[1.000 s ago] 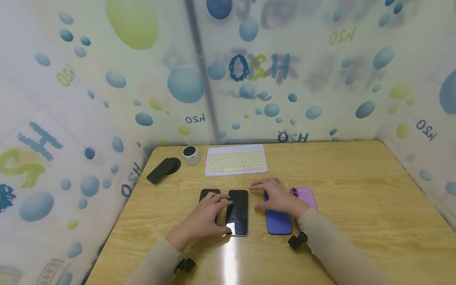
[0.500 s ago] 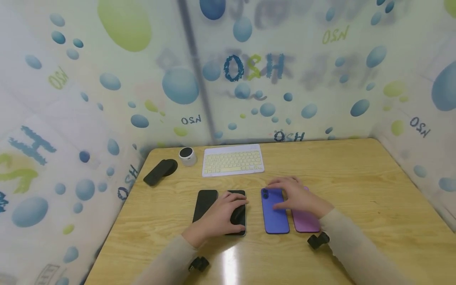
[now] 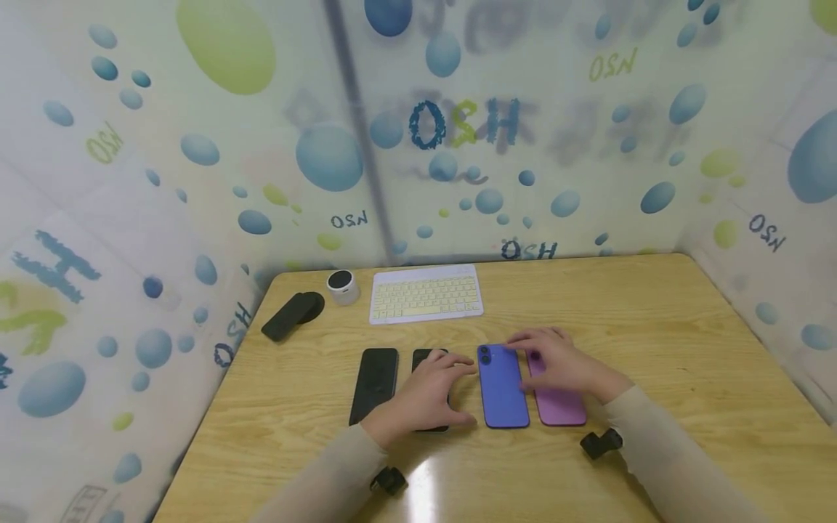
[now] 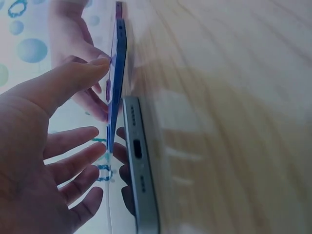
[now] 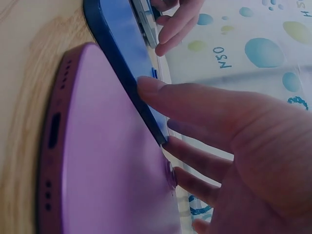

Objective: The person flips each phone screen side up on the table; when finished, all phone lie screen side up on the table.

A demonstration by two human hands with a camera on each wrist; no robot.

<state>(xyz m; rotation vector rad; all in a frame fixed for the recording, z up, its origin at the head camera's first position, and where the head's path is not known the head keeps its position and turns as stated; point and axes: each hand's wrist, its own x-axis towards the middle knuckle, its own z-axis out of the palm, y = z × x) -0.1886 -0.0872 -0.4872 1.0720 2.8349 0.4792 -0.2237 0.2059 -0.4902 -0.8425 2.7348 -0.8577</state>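
Four smartphones lie in a row on the table, the two left ones dark side up. My left hand (image 3: 434,392) hovers above the second dark smartphone (image 3: 421,357), hiding much of it. Its thumb and fingers are spread apart toward the blue smartphone (image 3: 502,392), which lies back up. Over the pink smartphone (image 3: 561,408) is my right hand (image 3: 559,365), with its fingertips by the blue one's right edge. In the right wrist view its thumb (image 5: 152,87) appears to touch that edge, fingers loosely extended. The leftmost black smartphone (image 3: 375,381) lies untouched.
A white keyboard (image 3: 426,294) lies behind the phones. To its left stand a small white cylinder with a black top (image 3: 343,288) and a black slab resting on a round black base (image 3: 289,318). A patterned curtain (image 3: 451,167) borders the wooden table (image 3: 621,312).
Both hands have moved right. The left hand went from between the two dark smartphones to over the second one; the right shifted from the blue smartphone to above the pink one. The view turned slightly.
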